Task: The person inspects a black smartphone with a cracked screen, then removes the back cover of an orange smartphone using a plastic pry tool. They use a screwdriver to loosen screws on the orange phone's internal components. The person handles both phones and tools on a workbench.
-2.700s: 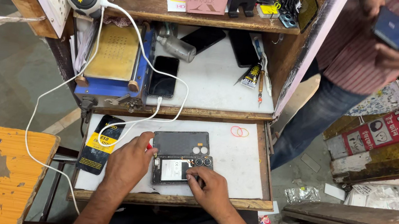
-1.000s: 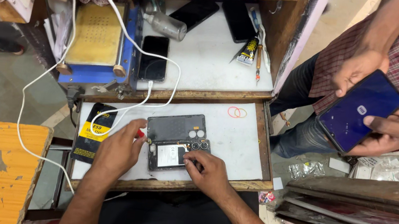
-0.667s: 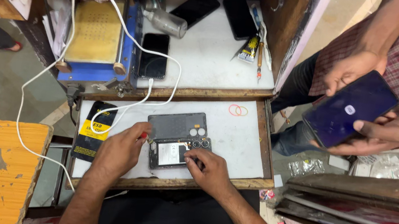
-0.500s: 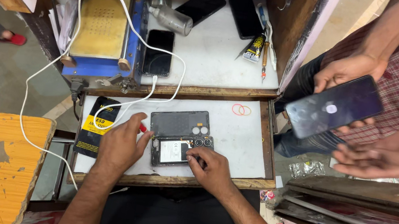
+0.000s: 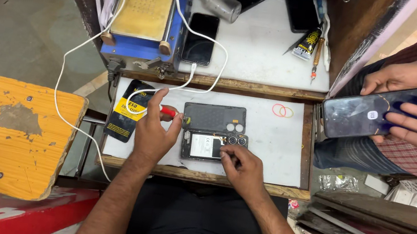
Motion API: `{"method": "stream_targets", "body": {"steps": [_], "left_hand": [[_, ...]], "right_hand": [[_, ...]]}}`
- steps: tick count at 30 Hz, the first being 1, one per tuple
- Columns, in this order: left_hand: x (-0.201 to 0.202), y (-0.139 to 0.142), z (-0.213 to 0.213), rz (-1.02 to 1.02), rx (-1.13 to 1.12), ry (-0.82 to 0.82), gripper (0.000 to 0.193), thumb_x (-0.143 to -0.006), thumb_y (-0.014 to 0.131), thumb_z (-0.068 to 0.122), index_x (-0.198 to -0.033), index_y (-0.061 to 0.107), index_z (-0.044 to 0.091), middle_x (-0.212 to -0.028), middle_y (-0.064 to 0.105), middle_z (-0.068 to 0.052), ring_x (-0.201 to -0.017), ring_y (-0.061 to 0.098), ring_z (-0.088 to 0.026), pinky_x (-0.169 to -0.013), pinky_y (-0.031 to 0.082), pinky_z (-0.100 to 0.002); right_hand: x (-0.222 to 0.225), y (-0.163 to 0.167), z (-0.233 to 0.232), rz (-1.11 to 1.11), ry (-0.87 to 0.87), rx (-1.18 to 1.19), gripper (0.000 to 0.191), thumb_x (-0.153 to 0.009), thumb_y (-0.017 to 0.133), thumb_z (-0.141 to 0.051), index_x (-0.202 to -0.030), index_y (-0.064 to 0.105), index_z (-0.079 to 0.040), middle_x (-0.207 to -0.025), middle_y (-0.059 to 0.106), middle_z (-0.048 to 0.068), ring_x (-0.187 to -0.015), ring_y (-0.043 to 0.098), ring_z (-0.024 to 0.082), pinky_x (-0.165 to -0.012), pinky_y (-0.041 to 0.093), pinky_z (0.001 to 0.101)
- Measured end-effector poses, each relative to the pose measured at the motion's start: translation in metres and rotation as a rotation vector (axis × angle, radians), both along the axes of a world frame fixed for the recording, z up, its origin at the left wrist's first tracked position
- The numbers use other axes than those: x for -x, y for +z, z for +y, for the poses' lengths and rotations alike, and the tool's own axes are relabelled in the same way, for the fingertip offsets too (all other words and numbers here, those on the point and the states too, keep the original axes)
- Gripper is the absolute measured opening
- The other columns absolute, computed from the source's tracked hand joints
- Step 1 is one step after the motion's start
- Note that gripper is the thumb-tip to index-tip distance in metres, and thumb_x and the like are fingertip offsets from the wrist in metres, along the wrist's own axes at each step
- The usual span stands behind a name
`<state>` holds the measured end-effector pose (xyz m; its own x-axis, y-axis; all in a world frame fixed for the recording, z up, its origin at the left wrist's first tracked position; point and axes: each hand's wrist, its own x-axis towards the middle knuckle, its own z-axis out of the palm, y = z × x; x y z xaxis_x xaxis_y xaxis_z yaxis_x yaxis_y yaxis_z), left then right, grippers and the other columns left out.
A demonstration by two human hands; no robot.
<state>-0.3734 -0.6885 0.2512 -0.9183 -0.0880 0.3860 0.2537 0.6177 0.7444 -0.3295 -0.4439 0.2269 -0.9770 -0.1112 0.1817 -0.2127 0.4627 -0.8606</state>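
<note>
An opened phone with its insides showing lies on the white work surface, and its dark back cover rests just behind it. My left hand grips a red-handled screwdriver at the phone's left edge. My right hand presses on the phone's right end, beside the camera lenses; its fingertips are pinched together and I cannot tell whether they hold anything.
A black-and-yellow packet lies left of my hand. White cable runs to a black phone on the upper shelf beside a blue heating plate. Another person's hands hold a dark phone at right. Orange stool at left.
My hands stay on the open phone with small shifts. The other person at right has lowered and tilted their phone, one hand now over its screen. The view has moved closer.
</note>
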Motion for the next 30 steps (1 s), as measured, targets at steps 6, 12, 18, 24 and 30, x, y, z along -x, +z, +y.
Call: {"method": "stream_targets", "body": {"steps": [6,12,18,24,30], "left_hand": [[-0.001,-0.005,-0.005,0.022,-0.015,-0.003,0.071,-0.093,0.075,0.005,-0.151,0.034,0.003,-0.095,0.074,-0.013,-0.089,0.078,-0.024,-0.08,0.064,-0.037],[-0.011,-0.007,-0.013,0.005,-0.032,0.021,0.074,-0.092,0.075,0.005,-0.153,0.033,0.003,-0.093,0.074,-0.012,-0.086,0.077,-0.023,-0.078,0.064,-0.036],[-0.018,-0.014,-0.022,0.006,-0.001,0.041,0.072,-0.091,0.077,0.005,-0.15,0.036,0.004,-0.091,0.073,-0.011,-0.085,0.077,-0.023,-0.077,0.064,-0.036],[-0.021,-0.029,-0.024,0.031,-0.073,0.075,0.072,-0.09,0.078,0.004,-0.15,0.037,0.003,-0.094,0.075,-0.011,-0.084,0.076,-0.022,-0.078,0.061,-0.035],[-0.02,-0.052,-0.016,0.008,-0.359,0.081,0.07,-0.095,0.071,-0.002,-0.153,0.031,0.002,-0.103,0.071,-0.014,-0.092,0.072,-0.019,-0.086,0.059,-0.032]], "right_hand": [[0.014,0.018,-0.008,0.073,0.012,-0.123,0.015,-0.091,0.075,-0.014,-0.105,0.075,-0.009,-0.092,0.076,0.007,-0.064,0.069,0.018,-0.058,0.056,0.0311],[0.041,0.029,-0.046,0.2,0.207,-0.325,0.019,-0.089,0.074,-0.017,-0.107,0.076,-0.012,-0.1,0.075,0.006,-0.089,0.071,0.03,-0.074,0.057,0.0422],[0.055,0.023,-0.081,0.215,0.262,-0.528,0.013,-0.087,0.073,-0.018,-0.098,0.076,-0.012,-0.095,0.071,0.006,-0.091,0.067,0.03,-0.072,0.056,0.0444],[0.056,0.011,-0.084,0.335,0.243,-0.617,0.019,-0.078,0.068,-0.01,-0.095,0.074,-0.012,-0.09,0.068,0.006,-0.088,0.067,0.029,-0.069,0.056,0.0428],[0.056,0.013,-0.085,0.326,0.284,-0.747,0.016,-0.078,0.071,-0.012,-0.094,0.072,-0.007,-0.09,0.069,0.009,-0.087,0.068,0.028,-0.069,0.057,0.0414]]}}
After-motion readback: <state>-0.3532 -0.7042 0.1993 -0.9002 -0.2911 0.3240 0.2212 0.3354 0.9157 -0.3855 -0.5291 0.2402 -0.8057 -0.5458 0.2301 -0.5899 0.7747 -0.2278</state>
